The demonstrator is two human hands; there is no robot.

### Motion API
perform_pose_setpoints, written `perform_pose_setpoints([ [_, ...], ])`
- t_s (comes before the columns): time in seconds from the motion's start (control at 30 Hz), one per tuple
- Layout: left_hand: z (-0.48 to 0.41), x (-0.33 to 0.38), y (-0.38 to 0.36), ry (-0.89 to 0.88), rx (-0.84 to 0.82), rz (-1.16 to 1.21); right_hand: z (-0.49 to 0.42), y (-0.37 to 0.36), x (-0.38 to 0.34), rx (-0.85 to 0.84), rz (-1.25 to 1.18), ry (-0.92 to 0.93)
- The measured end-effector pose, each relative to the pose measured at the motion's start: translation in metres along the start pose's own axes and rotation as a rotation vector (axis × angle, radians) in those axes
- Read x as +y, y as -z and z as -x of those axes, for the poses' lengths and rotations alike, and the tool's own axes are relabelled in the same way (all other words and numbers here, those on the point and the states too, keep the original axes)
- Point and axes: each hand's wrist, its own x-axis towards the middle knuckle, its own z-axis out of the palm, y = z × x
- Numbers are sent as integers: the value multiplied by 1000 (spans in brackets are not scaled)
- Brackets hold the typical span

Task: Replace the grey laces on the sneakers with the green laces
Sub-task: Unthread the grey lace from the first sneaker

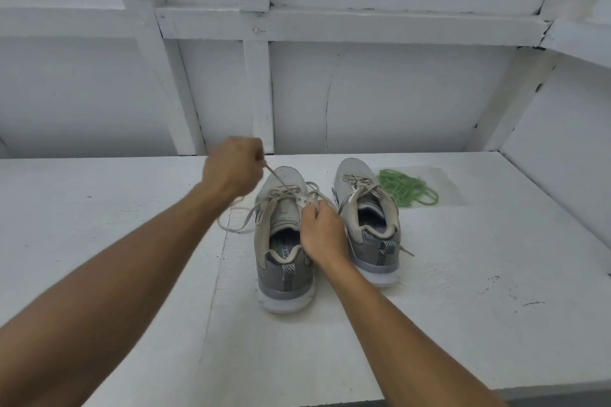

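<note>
Two grey sneakers stand side by side on a white table (pixel 463 274), toes pointing away from me. My left hand (pixel 231 168) is raised above the left sneaker (pixel 284 261) and pinches a taut stretch of its grey lace (pixel 276 180); a slack loop of that lace lies on the table to the left. My right hand (pixel 322 235) grips the left sneaker's right eyelet edge. The right sneaker (pixel 363 218) still carries its grey lace, loosened. A pile of green laces (pixel 408 190) lies beyond it to the right.
A white wooden wall with beams (pixel 258 92) rises just behind the table, and a side wall (pixel 562 158) closes the right. The table's front edge (pixel 396 393) runs near my forearms.
</note>
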Motion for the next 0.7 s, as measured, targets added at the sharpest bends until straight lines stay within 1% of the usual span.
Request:
perform_pose_setpoints([
  [0.1,-11,-23,24,85,165,-19,1,2,0,-5,-4,1],
  [0.13,-14,-30,29,110,194,-11,1,2,-1,-3,-6,3],
  [0.2,-16,-39,35,130,184,-7,1,3,-1,-6,1,0],
  [0.37,-3,-42,28,109,153,17,1,2,-1,-6,-2,0],
  [0.4,2,-40,23,109,113,31,0,2,-1,-4,-2,0],
  [0.43,6,-39,17,113,38,40,0,2,0,-4,-2,-3],
  [0.47,10,-37,12,110,-83,27,0,2,-1,-6,-3,-4],
  [0.53,17,-33,5,63,-392,-82,-1,1,0,-17,-2,-1],
  [0.57,20,-30,2,47,-485,-111,-3,1,1,-26,6,-1],
  [0.6,23,-26,-1,46,-497,-91,-4,1,1,-41,21,1],
  [0.63,24,-22,-2,62,-439,-39,-5,2,0,-64,42,5],
  [0.7,25,-13,-5,143,-227,70,-10,4,-2,-121,97,14],
])
